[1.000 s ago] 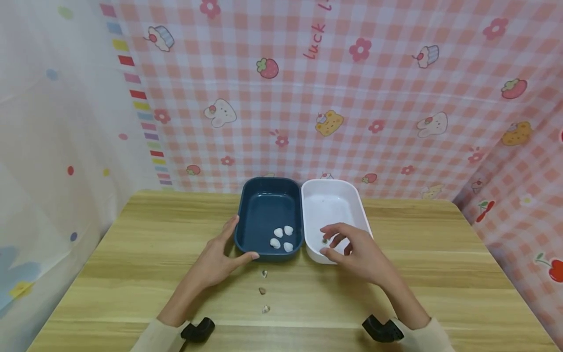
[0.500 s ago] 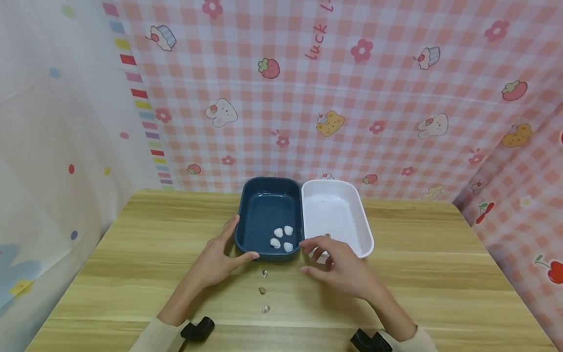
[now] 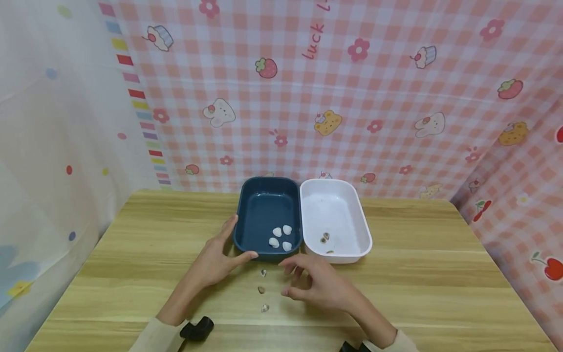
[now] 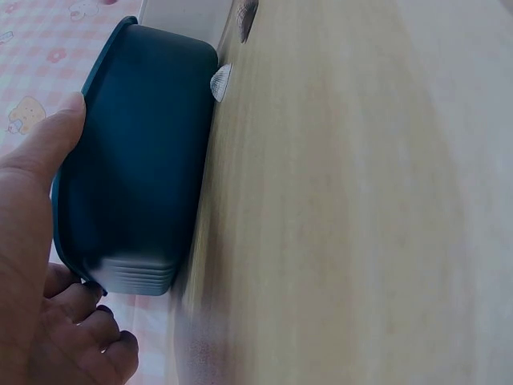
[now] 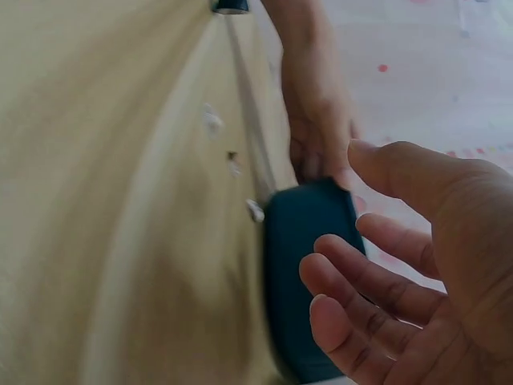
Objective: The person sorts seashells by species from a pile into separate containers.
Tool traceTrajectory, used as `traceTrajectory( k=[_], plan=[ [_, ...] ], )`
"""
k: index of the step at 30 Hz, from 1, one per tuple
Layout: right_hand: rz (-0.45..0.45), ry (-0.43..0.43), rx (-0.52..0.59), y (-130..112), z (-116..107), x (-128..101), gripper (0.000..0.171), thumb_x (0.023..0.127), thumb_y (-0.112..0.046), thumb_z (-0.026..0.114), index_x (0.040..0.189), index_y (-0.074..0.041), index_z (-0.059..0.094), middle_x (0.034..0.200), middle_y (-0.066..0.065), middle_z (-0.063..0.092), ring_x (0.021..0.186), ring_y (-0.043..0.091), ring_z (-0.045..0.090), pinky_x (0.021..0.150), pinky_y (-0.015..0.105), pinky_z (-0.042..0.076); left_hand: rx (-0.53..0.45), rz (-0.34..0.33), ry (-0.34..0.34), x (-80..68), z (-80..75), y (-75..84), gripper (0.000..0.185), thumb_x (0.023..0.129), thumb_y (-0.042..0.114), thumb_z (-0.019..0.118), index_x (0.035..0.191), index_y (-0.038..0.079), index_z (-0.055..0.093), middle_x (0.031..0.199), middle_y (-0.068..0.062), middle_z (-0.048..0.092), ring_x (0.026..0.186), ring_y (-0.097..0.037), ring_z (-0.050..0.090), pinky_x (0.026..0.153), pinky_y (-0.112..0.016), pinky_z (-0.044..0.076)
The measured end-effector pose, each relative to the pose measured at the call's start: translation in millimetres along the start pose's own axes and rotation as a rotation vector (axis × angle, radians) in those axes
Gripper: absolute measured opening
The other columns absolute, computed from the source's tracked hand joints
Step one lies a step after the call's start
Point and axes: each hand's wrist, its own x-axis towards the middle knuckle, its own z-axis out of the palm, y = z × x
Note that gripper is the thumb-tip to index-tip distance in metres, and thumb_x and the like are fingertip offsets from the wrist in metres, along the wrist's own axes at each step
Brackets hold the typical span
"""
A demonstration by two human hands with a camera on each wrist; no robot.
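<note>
Three small shells (image 3: pixel 263 290) are lined up on the wooden table (image 3: pixel 132 254) just before the blue tray (image 3: pixel 267 215), near the empty, loosely spread right hand (image 3: pixel 314 286). The tray, steadied by the gripping left hand (image 3: pixel 215 261), is holding four white shells (image 3: pixel 280 238); darker shells (image 3: pixel 326 238) are kept in the white tray (image 3: pixel 336 217).

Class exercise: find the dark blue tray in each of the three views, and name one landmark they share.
Head: blue tray at centre, beside the white tray.
Left wrist: fills the upper left.
Right wrist: lower centre.
Shared landmark: the left hand gripping its corner.
</note>
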Motion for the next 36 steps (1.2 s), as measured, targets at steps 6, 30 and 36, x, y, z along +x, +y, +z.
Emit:
traceTrajectory(
  k=[6, 30, 36],
  plan=[
    [-0.004, -0.055, -0.029, 3.9, 18.4, 5.0, 0.044, 0.088, -0.034, 0.082, 0.126, -0.018, 0.069, 0.106, -0.004, 0.072, 0.091, 0.006, 0.064, 0.080, 0.021, 0.056, -0.002, 0.006, -0.006, -0.4, -0.9, -1.4, 0.120, 0.079, 0.074, 0.073, 0.167, 0.019, 0.013, 0.173, -0.010, 0.017, 0.158, -0.036, 0.023, 0.123, -0.064, 0.029],
    [-0.065, 0.000, -0.140, 3.8, 56.7, 9.5, 0.013, 0.086, -0.029, 0.083, 0.097, -0.035, 0.079, 0.091, -0.017, 0.067, 0.077, -0.001, 0.051, 0.069, 0.010, 0.039, -0.013, -0.002, -0.010, -1.0, -1.5, -0.3, 0.118, 0.079, 0.073, 0.074, 0.167, 0.021, 0.013, 0.173, -0.010, 0.016, 0.158, -0.036, 0.022, 0.122, -0.064, 0.029],
    [-0.046, -0.010, -0.130, 3.0, 56.4, 10.4, 0.011, 0.085, -0.028, 0.084, 0.092, -0.035, 0.080, 0.086, -0.017, 0.065, 0.077, -0.001, 0.051, 0.068, 0.011, 0.038, -0.011, 0.006, -0.003, -0.6, -1.1, -1.0, 0.117, 0.080, 0.071, 0.074, 0.167, 0.021, 0.013, 0.173, -0.010, 0.017, 0.157, -0.037, 0.022, 0.122, -0.065, 0.029]
  ],
)
